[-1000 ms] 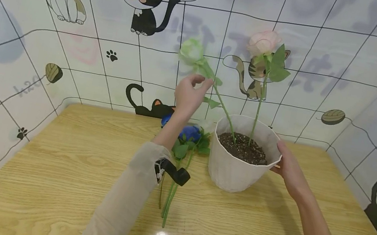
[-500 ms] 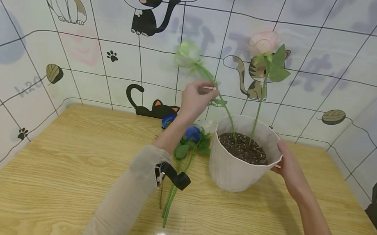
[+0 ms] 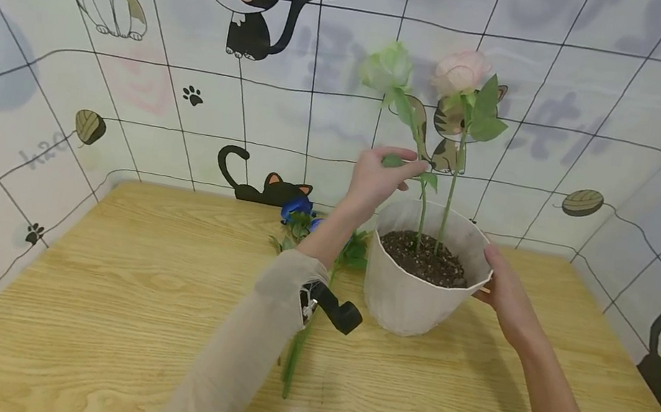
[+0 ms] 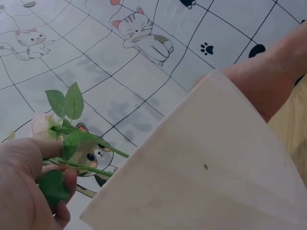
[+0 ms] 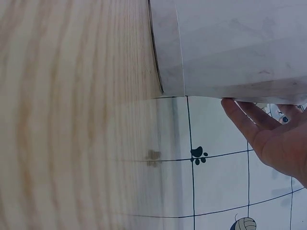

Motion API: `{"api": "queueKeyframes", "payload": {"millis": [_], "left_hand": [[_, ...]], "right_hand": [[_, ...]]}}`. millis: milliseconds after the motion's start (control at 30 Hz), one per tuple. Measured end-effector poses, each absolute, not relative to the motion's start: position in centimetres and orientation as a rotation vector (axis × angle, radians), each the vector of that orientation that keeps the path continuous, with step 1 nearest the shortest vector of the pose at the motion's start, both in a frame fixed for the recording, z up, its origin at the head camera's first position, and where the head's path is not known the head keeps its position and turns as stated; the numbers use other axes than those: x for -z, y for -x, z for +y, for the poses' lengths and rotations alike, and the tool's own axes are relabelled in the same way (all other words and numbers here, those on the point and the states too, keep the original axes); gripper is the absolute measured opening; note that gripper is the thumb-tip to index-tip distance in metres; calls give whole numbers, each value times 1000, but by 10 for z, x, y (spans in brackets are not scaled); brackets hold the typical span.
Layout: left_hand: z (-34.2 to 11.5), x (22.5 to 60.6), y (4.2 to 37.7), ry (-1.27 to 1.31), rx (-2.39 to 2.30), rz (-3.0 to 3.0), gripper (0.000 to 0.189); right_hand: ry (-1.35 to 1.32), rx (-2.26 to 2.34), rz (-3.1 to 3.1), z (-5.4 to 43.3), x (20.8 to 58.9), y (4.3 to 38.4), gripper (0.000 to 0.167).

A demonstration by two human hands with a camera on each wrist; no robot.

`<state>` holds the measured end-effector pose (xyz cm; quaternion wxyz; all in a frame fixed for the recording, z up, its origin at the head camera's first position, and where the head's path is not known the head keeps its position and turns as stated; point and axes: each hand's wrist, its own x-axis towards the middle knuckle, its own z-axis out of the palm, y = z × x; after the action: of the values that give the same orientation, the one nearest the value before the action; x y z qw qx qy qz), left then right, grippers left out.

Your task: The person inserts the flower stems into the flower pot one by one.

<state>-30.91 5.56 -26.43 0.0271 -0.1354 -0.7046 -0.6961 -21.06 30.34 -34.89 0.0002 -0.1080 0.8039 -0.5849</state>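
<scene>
Pinched the pale-green rose (image 3: 388,68) midstem in the left hand (image 3: 377,181), with bloom above the fingertips, soil (image 3: 428,265) below and pink rose (image 3: 460,73) just to their right. Held the white pot (image 3: 402,305) by its rim in the right hand (image 3: 509,291), fingers outside, thumb seemingly over the edge.

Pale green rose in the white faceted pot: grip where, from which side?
Probably pinch the slim green stem above the white faceted pot, from the left: it's nearly upright there, and the pale pink rose stands close on its right.
</scene>
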Motion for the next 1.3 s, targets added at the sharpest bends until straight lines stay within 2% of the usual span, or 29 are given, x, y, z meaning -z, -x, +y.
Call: {"api": "queueKeyframes", "payload": {"millis": [167, 267, 433, 567, 800, 1100, 1300], "left_hand": [[62, 264, 311, 439, 2173, -2173, 22], [64, 263, 312, 474, 2247, -2172, 25], [66, 258, 312, 540, 2387, -2199, 44], [65, 257, 311, 575, 2446, -2156, 39], [67, 256, 306, 514, 1906, -2281, 17], [83, 255, 306, 505, 1808, -2314, 12], [90, 259, 308, 385, 1716, -2380, 14]], "right_hand": [[336, 1849, 2510, 304, 348, 211, 69], [332, 1838, 2516, 304, 348, 211, 69], [329, 1837, 2516, 304, 347, 210, 68], [330, 1838, 2522, 304, 347, 210, 68], [325, 1855, 2507, 304, 347, 211, 69], [358, 1845, 2525, 305, 350, 214, 69], [350, 1845, 2524, 305, 351, 214, 69]]}}
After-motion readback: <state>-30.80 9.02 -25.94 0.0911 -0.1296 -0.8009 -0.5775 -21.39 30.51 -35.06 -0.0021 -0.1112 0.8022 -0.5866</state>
